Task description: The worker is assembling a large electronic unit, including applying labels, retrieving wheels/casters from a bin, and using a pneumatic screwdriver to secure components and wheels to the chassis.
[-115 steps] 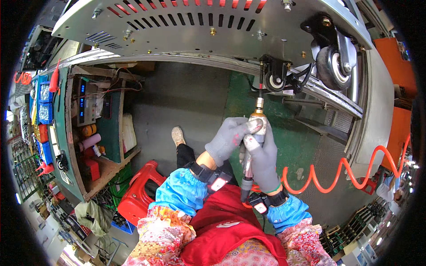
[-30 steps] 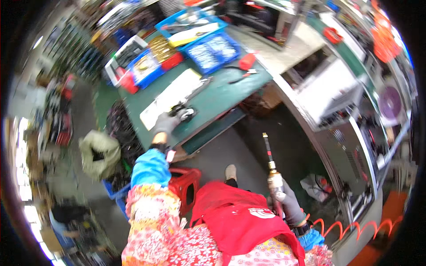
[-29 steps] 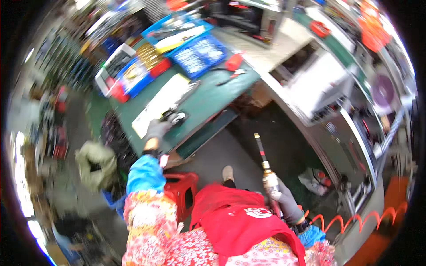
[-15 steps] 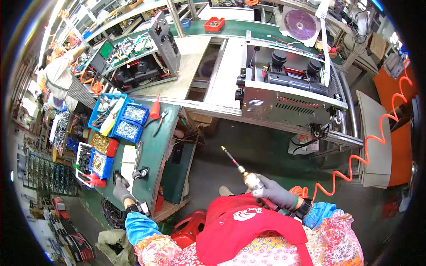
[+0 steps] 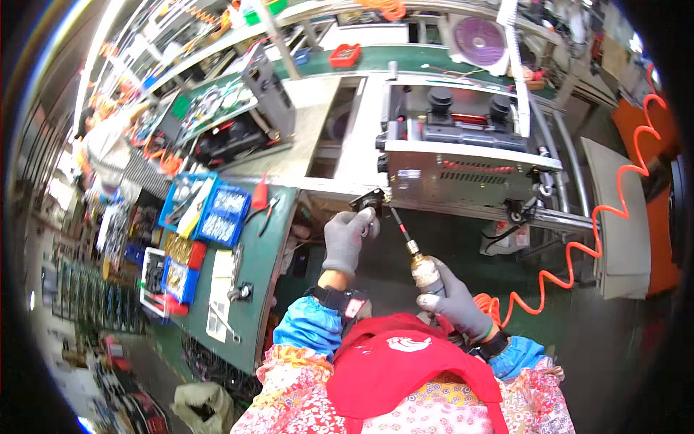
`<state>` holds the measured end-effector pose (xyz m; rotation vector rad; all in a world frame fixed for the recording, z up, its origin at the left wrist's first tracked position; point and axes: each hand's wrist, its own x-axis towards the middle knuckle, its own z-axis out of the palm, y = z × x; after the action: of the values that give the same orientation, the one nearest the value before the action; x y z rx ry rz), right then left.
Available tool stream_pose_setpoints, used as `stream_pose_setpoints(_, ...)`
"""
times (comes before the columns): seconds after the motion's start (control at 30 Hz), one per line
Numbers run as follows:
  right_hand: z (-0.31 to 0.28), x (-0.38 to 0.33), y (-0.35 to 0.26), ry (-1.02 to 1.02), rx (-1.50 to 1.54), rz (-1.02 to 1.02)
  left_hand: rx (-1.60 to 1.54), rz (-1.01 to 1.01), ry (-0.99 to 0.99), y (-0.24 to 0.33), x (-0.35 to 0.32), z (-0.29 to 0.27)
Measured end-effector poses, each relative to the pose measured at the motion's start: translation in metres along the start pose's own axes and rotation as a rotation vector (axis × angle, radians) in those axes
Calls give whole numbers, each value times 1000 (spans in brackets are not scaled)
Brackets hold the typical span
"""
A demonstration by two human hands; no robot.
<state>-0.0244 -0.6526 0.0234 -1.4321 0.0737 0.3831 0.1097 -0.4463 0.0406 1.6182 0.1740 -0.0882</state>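
In my gloved left hand (image 5: 343, 242) is a small black caster (image 5: 371, 200), its plate up by the lower left corner of a silver metal cabinet (image 5: 419, 181). Closed round a pneumatic screwdriver (image 5: 425, 275), my gloved right hand (image 5: 457, 305) points the long bit up and left. The bit's tip is close beside the caster's plate; whether they touch I cannot tell. Black cylindrical parts (image 5: 470, 136) show in the cabinet's open top. Another black caster (image 5: 244, 291) lies on the green side table (image 5: 253, 318).
An orange coiled hose (image 5: 571, 249) loops up on the right. Blue bins of screws (image 5: 224, 217), red-handled pliers (image 5: 268, 215) and a wrench (image 5: 230, 325) lie on the side table. A metal-framed bench (image 5: 311, 186) carries the cabinet. Another person (image 5: 116, 148) stands at the far left.
My left hand has come from the side table to the cabinet's corner, carrying a caster. The screwdriver has moved slightly right and up, its bit now near the caster.
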Motion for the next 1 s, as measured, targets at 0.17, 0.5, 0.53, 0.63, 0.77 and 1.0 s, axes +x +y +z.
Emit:
stream_pose_setpoints(0.17, 13, 1, 2, 143, 31, 44, 151, 10, -63, 2, 13, 22)
stream_pose_setpoints(0.5, 44, 19, 7, 203, 216, 76, 342, 271, -59, -13, 44, 13)
stream_pose_setpoints(0.53, 45, 24, 8, 234, 287, 75, 669, 467, 40, -14, 49, 13)
stream_pose_setpoints(0.63, 45, 43, 12, 281, 360, 91, 194, 253, -168, -16, 63, 22)
stream_pose_setpoints(0.77, 43, 71, 21, 362, 388, 92, 126, 92, -181, -16, 93, 41)
stream_pose_setpoints(1.0, 44, 99, 36, 374, 450, 48, 242, 163, -185, -24, 120, 52)
